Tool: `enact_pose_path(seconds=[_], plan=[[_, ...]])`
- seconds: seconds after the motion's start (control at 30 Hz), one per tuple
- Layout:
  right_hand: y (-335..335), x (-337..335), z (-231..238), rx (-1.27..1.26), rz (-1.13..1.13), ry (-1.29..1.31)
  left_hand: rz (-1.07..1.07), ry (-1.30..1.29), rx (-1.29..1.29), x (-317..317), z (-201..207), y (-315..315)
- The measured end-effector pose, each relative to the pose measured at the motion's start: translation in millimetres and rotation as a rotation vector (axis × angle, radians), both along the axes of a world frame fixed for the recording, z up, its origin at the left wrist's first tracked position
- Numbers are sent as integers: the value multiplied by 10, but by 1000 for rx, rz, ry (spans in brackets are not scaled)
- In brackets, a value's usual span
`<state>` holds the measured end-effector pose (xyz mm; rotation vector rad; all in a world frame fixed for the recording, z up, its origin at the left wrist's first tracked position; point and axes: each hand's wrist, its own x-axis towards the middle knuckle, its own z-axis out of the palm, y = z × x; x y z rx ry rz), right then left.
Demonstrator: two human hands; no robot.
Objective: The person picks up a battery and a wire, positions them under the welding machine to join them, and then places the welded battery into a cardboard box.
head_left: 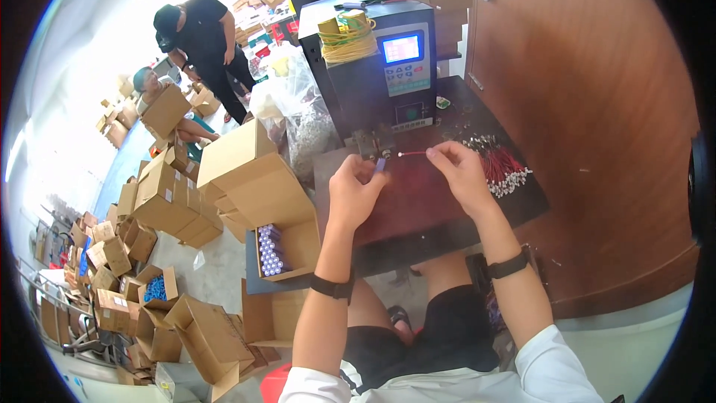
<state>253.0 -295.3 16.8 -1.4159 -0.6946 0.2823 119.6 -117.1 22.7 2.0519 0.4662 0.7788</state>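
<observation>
Pinched in my left hand (pixel 353 188) is a purple cylindrical battery cell (pixel 381 165), its end close to the metal electrodes (pixel 385 153) at the front of a spot welding machine (pixel 395 52). I cannot tell whether the cell touches them. My right hand (pixel 461 172) is closed on one end of a thin red wire lead (pixel 415 154). The lead's pale tip points left toward the cell, apart from it. Beside my right hand lies a pile of red and black wire leads with white connectors (pixel 503 168) on the dark table (pixel 418 213).
Left of the table, an open cardboard box (pixel 298 242) holds rows of purple cells (pixel 270 250). Yellow wire (pixel 349 43) hangs on the machine. A wooden door (pixel 574 104) stands right. Cardboard boxes (pixel 168 198) fill the left floor, where two people (pixel 205 33) are.
</observation>
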Motion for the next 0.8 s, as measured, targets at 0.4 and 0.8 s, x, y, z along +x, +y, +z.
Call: enact_pose_path(seconds=[0.4, 0.8], plan=[[216, -12, 28, -70, 55, -97, 33, 29, 213, 100, -99, 82], [274, 25, -64, -100, 31, -174, -14, 69, 225, 93, -49, 40]])
